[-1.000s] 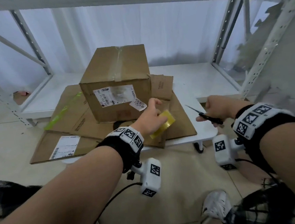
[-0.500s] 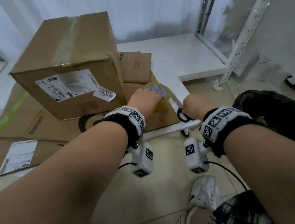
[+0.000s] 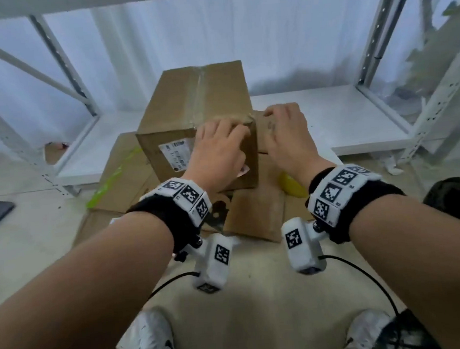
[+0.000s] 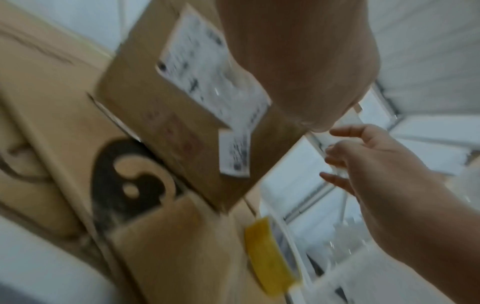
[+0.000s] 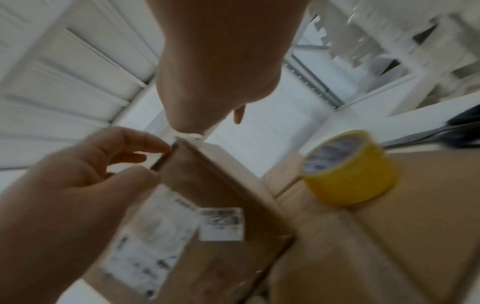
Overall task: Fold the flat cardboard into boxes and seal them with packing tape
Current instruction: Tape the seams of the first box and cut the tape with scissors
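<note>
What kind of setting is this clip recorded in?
Probably a storeroom or packing area: white slotted-metal shelving uprights, a taped brown cardboard box on flattened brown cardboard sheets, and a yellow roll of packing tape nearby.

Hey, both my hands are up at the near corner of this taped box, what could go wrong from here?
1. The cardboard box stands on loose flat cardboard, so pressure from the left hand and right hand might make it slide.
2. The yellow tape roll sits just beside the box near your right wrist; it could get knocked away.
3. The small label looks partly peeled and may snag.
</note>
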A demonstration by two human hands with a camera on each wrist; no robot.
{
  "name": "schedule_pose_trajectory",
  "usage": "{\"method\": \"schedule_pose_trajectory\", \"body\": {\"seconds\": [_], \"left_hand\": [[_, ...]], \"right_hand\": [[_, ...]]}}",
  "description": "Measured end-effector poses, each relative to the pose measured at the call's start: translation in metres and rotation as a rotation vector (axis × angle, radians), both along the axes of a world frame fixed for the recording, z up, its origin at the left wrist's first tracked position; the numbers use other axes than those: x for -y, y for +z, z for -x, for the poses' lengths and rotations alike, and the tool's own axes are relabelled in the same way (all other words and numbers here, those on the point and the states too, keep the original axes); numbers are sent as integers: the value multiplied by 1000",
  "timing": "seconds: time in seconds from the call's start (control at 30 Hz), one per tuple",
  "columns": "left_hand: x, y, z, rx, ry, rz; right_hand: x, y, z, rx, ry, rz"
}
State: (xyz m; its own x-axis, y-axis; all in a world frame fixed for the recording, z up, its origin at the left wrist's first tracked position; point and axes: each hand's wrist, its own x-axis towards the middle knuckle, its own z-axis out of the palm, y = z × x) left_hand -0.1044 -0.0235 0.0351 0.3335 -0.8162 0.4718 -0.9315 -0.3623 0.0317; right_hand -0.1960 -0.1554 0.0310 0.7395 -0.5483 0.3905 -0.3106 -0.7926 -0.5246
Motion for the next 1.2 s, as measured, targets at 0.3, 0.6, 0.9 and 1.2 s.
{"method": "schedule_pose_trajectory", "body": {"seconds": [0.3, 0.6, 0.9, 1.2], "left_hand": [[-70, 38, -89, -640, 419, -43], [-50, 4, -102, -517, 485, -101], [-29, -36, -89, -280, 627, 82], [-42, -54, -99, -79, 494, -49]], "right_hand": [[-21, 39, -60, -426, 55, -125], [-27, 25, -82, -361, -67, -69], [-31, 15, -84, -412, -52, 132], [-42, 2, -80, -436, -86, 454]]}}
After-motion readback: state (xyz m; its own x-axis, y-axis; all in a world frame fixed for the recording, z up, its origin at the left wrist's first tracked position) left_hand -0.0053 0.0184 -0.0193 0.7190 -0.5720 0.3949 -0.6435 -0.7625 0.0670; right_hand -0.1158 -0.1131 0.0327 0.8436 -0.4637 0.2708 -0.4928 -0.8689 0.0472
